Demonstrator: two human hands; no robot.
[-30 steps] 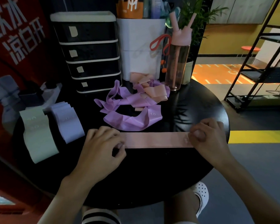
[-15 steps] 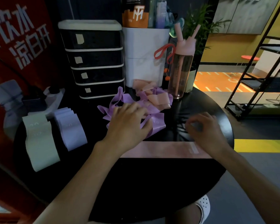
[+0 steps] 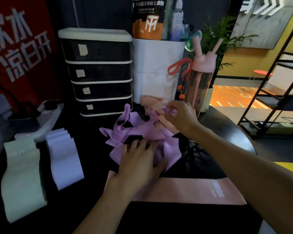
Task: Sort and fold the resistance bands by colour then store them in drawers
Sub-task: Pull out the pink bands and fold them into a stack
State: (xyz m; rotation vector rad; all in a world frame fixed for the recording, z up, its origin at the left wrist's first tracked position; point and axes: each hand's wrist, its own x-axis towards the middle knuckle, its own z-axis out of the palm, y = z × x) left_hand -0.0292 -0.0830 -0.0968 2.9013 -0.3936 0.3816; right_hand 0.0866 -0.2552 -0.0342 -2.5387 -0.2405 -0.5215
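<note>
Left hand (image 3: 140, 159) lies flat, fingers spread, pinning the purple bands (image 3: 135, 132). Right hand (image 3: 181, 119) pinches a loose pink band (image 3: 157, 107) at the tangle's far side. Green stack (image 3: 22, 179) and lilac stack (image 3: 64, 162) sit sorted at left, with the drawers (image 3: 98, 73) closed behind them. Risks: pink looks tangled with purple, so a hard pull could drag the heap onto the flat pink band (image 3: 184, 190) in front. It could also swing the hand into the water bottle (image 3: 200, 88) just beside it and tip it.
</note>
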